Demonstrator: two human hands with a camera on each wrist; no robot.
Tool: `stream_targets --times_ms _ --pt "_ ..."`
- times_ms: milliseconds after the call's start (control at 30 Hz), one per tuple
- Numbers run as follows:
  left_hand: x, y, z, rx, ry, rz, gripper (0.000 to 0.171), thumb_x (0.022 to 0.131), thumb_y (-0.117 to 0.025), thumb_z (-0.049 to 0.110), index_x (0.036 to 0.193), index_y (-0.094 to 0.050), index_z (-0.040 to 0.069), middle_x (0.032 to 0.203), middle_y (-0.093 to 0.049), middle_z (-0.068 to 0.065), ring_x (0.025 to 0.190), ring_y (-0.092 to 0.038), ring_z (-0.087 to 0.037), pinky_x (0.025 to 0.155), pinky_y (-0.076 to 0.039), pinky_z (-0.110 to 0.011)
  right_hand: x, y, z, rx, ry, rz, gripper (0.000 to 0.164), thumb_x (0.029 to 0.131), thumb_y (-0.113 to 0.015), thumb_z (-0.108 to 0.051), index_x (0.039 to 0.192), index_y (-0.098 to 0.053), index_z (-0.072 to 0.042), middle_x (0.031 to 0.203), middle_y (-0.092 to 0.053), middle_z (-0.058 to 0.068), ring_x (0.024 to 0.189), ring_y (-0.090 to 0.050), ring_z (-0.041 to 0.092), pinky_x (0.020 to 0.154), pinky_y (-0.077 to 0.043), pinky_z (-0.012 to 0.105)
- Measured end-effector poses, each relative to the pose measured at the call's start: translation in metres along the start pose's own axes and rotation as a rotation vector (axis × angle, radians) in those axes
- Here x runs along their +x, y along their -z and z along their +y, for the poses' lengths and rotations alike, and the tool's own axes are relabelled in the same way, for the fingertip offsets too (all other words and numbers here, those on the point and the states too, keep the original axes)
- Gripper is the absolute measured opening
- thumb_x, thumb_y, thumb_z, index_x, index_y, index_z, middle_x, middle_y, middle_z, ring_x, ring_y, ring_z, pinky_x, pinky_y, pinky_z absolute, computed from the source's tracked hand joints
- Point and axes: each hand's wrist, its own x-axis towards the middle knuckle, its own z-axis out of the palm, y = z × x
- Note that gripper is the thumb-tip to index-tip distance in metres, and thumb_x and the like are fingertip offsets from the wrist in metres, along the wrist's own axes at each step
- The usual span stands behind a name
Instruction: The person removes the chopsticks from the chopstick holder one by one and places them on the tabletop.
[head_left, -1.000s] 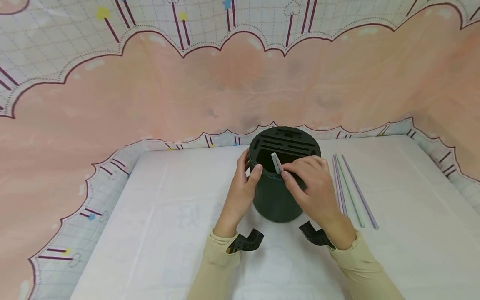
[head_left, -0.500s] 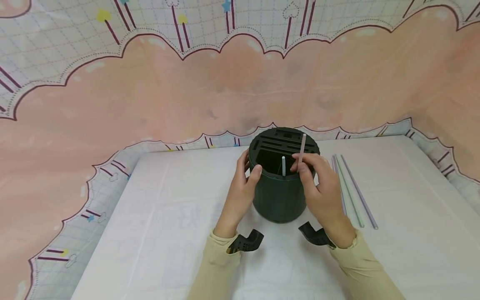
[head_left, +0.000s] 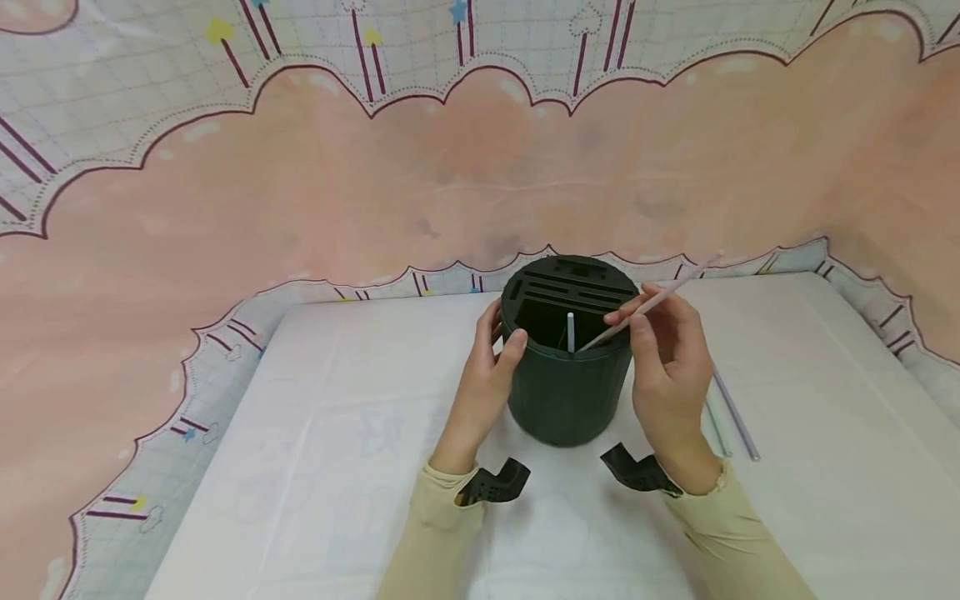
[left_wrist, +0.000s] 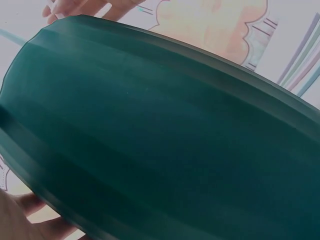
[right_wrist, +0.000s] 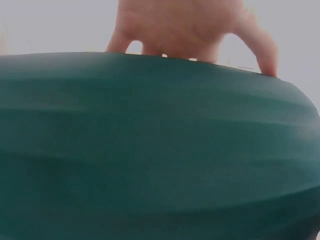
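Observation:
A dark green cylindrical holder (head_left: 566, 400) with a slotted top stands on the table, its wide front opening facing me. My left hand (head_left: 487, 379) grips its left side, thumb near the rim and fingers round the back; in the right wrist view the left hand (right_wrist: 180, 30) spreads over its far side. Above the opening's right edge my right hand (head_left: 671, 367) pinches a pale pink straw (head_left: 686, 279). That straw slants, its lower end in the opening and its upper end pointing up and right. A pale blue straw (head_left: 571, 332) stands upright inside, its lower part hidden.
A purple straw (head_left: 738, 421) and a green straw (head_left: 717, 429) lie on the white table (head_left: 352, 467), right of the holder and partly behind the right hand. In the left wrist view the holder (left_wrist: 160, 125) fills most of the picture. A patterned curtain (head_left: 420, 183) rises behind.
The pale blue straw has left the right hand's fingers and stands in the opening. The right hand has moved right, tilting the pink straw, more of which now shows. The left hand keeps its place.

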Motion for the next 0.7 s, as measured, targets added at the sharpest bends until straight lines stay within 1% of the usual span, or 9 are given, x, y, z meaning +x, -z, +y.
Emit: stream_targets --times_ms 133,267,467,567,700 --pt "-0.001 0.000 -0.001 0.001 -0.004 0.007 0.056 0.088 -0.042 0.052 0.138 -0.022 0.035 0.140 -0.028 0.006 0.126 -0.027 -0.013 0.099 -0.030 -0.039 0.000 0.001 0.004 0.080 0.069 0.053 0.029 0.086 -0.045 0.012 0.115 -0.043 0.015 0.089 -0.053 0.022 0.079 -0.058 0.024 0.078 -0.048 0.030" --pt "-0.001 -0.001 -0.001 -0.011 -0.003 -0.003 0.057 0.088 -0.042 0.052 0.138 -0.022 0.035 0.140 -0.027 0.006 0.127 -0.026 -0.013 0.100 -0.030 -0.039 0.003 0.005 0.004 0.175 0.102 0.148 0.028 0.085 -0.048 0.010 0.113 -0.043 0.016 0.087 -0.053 0.023 0.075 -0.059 0.027 0.076 -0.049 0.031" --pt "-0.002 -0.001 0.000 -0.010 0.011 0.001 0.058 0.087 -0.042 0.053 0.138 -0.021 0.035 0.140 -0.027 0.006 0.127 -0.026 -0.012 0.100 -0.030 -0.038 0.011 0.017 -0.003 0.251 0.048 0.325 0.030 0.085 -0.049 0.010 0.114 -0.042 0.012 0.087 -0.051 0.025 0.072 -0.060 0.030 0.073 -0.051 0.034" --pt "-0.002 -0.001 -0.001 -0.001 0.005 0.005 0.057 0.088 -0.042 0.053 0.138 -0.021 0.035 0.140 -0.027 0.006 0.127 -0.026 -0.012 0.100 -0.030 -0.039 0.016 0.024 -0.001 0.332 0.023 0.377 0.031 0.085 -0.049 0.010 0.114 -0.042 0.012 0.087 -0.050 0.026 0.072 -0.058 0.033 0.071 -0.051 0.038" --pt "-0.002 0.000 -0.002 0.009 0.001 0.005 0.056 0.088 -0.042 0.053 0.138 -0.022 0.037 0.140 -0.027 0.008 0.126 -0.027 -0.011 0.099 -0.030 -0.038 0.022 0.036 0.011 0.479 -0.020 0.405 0.033 0.084 -0.049 0.010 0.116 -0.040 0.012 0.087 -0.048 0.028 0.071 -0.058 0.037 0.068 -0.051 0.042"
